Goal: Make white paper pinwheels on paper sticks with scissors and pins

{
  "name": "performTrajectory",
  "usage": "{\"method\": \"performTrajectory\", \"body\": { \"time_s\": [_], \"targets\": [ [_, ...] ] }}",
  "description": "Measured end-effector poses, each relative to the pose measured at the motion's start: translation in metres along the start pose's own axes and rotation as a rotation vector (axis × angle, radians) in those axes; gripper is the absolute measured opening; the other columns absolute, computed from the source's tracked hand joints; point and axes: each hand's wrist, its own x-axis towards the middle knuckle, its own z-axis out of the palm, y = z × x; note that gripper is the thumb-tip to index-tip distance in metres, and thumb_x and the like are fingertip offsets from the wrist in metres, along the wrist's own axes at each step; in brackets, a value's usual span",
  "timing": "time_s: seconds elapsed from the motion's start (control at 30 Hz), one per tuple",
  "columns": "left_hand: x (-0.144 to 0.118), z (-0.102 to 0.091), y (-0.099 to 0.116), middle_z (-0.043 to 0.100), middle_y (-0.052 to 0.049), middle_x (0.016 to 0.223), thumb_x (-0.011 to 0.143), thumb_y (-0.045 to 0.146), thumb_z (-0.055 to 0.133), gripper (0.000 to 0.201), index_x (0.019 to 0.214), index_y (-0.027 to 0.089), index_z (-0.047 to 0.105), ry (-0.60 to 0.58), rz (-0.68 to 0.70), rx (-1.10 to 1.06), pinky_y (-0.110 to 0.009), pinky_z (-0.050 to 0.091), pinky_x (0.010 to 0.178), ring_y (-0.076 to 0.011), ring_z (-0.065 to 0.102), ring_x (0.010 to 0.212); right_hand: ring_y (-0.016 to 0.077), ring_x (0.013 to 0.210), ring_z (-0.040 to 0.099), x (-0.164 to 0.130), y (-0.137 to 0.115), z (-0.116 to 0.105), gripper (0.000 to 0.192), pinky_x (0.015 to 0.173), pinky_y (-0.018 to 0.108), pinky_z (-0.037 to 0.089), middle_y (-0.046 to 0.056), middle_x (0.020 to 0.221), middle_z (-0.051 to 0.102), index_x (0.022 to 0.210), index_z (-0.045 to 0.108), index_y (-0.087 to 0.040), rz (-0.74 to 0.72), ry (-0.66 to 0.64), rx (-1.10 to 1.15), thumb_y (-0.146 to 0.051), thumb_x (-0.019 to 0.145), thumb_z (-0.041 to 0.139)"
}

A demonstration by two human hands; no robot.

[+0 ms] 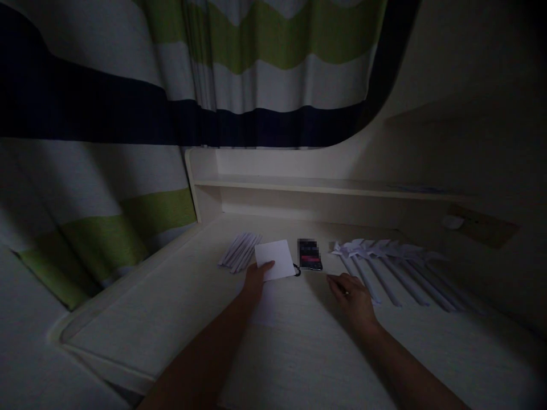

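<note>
A square white sheet of paper (276,257) is held by its near left corner in my left hand (255,278), with the thumb lying on top. My right hand (351,296) hovers above the desk to the right, fingers pinched together; whatever they may hold is too small to make out. Just beyond it stretches a row of white paper pinwheels (363,248) on rolled paper sticks (387,279). To the left of the sheet lies a bunch of thin rolled paper sticks (240,252). A black loop (298,270) pokes out at the sheet's right edge.
Between the sheet and the pinwheels, a dark phone (309,254) lies on the pale desk (179,307). Behind runs a low shelf (299,185). Striped curtains (277,85) hang at the back and left. A wall outlet with a white plug (453,222) is at right.
</note>
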Motion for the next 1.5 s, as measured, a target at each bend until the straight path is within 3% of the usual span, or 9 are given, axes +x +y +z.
{"method": "performTrajectory", "body": {
  "time_s": [0.2,0.27,0.4,0.5,0.8,1.0,1.17,1.37,1.5],
  "targets": [
    [-0.022,0.004,0.017,0.065,-0.013,0.081,0.056,0.020,0.066,0.021,0.076,0.012,0.065,-0.119,-0.064,0.043,-0.032,0.047,0.067,-0.0245,0.060,0.080,0.0161,0.066,0.054,0.003,0.003,0.002,0.031,0.063,0.027,0.042,0.004,0.073,0.061,0.081,0.065,-0.015,0.273,-0.006,0.313,-0.040,0.078,0.046],
    [-0.027,0.013,0.014,0.065,-0.013,0.080,0.059,0.025,0.065,0.025,0.079,0.011,0.065,-0.218,-0.160,0.034,-0.033,0.047,0.065,-0.0249,0.060,0.077,0.0171,0.070,0.055,0.004,-0.002,0.003,0.031,0.065,0.028,0.042,0.004,0.075,0.061,0.082,0.064,-0.015,0.319,-0.018,0.400,-0.040,0.077,0.047],
    [-0.032,0.028,-0.001,0.066,-0.012,0.082,0.059,0.026,0.065,0.034,0.088,0.008,0.064,-0.345,-0.227,-0.013,-0.033,0.046,0.065,-0.0251,0.061,0.076,0.0181,0.075,0.056,0.003,-0.018,0.001,0.031,0.070,0.029,0.042,0.005,0.073,0.061,0.078,0.064,-0.015,0.359,0.001,0.549,-0.039,0.079,0.045],
    [-0.035,0.031,-0.008,0.065,-0.012,0.088,0.059,0.026,0.065,0.035,0.090,0.009,0.063,-0.413,-0.232,-0.035,-0.033,0.045,0.069,-0.0235,0.061,0.078,0.0197,0.082,0.056,0.001,-0.027,0.000,0.028,0.075,0.031,0.042,0.007,0.083,0.062,0.083,0.064,-0.016,0.379,0.025,0.610,-0.037,0.077,0.048],
    [-0.036,0.029,-0.012,0.066,-0.012,0.084,0.060,0.029,0.065,0.035,0.089,0.009,0.064,-0.444,-0.248,-0.007,-0.034,0.044,0.069,-0.0228,0.061,0.072,0.0213,0.081,0.057,-0.001,-0.025,0.004,0.028,0.069,0.032,0.046,0.009,0.084,0.063,0.082,0.065,-0.015,0.396,0.028,0.577,-0.038,0.074,0.050],
    [-0.036,0.029,-0.017,0.066,-0.012,0.081,0.059,0.025,0.066,0.032,0.086,0.009,0.065,-0.454,-0.244,-0.010,-0.033,0.045,0.070,-0.0227,0.061,0.072,0.0196,0.079,0.057,-0.006,-0.022,0.008,0.023,0.071,0.033,0.046,0.007,0.083,0.063,0.083,0.064,-0.017,0.267,0.097,0.399,-0.034,0.075,0.051],
    [-0.035,0.029,-0.021,0.066,-0.012,0.079,0.058,0.025,0.067,0.031,0.085,0.010,0.065,-0.445,-0.252,-0.025,-0.034,0.045,0.071,-0.0227,0.061,0.070,0.0190,0.079,0.057,-0.010,-0.017,0.009,0.021,0.072,0.035,0.046,0.007,0.085,0.066,0.090,0.064,-0.019,0.015,0.155,0.210,-0.028,0.078,0.050],
    [-0.035,0.030,-0.020,0.066,-0.012,0.082,0.057,0.023,0.067,0.029,0.082,0.010,0.065,-0.460,-0.264,-0.017,-0.037,0.043,0.076,-0.0242,0.060,0.074,0.0169,0.078,0.058,-0.007,-0.016,0.002,0.025,0.073,0.036,0.045,0.007,0.092,0.065,0.103,0.057,-0.020,-0.290,0.125,0.093,-0.017,0.079,0.048],
    [-0.038,0.031,-0.018,0.066,-0.011,0.080,0.057,0.021,0.066,0.028,0.083,0.009,0.066,-0.441,-0.242,0.005,-0.037,0.042,0.078,-0.0252,0.060,0.076,0.0170,0.080,0.058,-0.007,-0.017,0.001,0.029,0.074,0.036,0.045,0.008,0.096,0.064,0.108,0.054,-0.019,-0.347,0.085,0.074,-0.015,0.080,0.047]
  ]
}}
